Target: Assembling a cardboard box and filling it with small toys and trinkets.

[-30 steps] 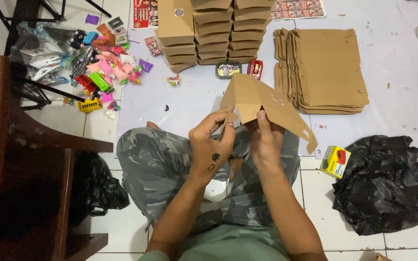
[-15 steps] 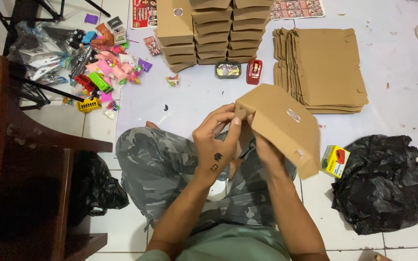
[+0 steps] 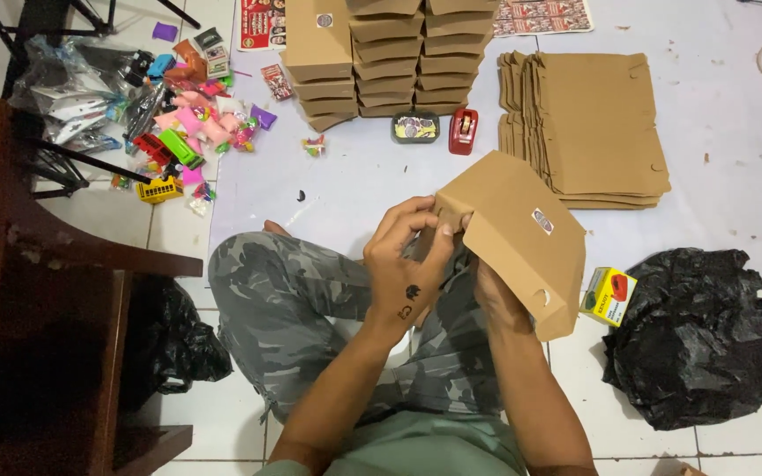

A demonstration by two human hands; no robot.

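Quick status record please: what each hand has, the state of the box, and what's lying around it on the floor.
left hand: fingers pinch the near end of the cardboard box
right hand: under the box, mostly hidden, supporting it
box state: folded up, held above the lap, round sticker on top
behind: stacks of finished boxes, pile of flat cardboard
between: red tape dispenser, small tray
right: small yellow box, black plastic bag
left: heap of small toys, wooden chair

Lighting even, indoor, moderately bright; image sharp.
Soft diffuse light fell from overhead; faint shadows lay under the black plastic bag (image 3: 703, 335) and dark wooden furniture (image 3: 37, 291). No glare; slight wide-angle bending showed at the edges.
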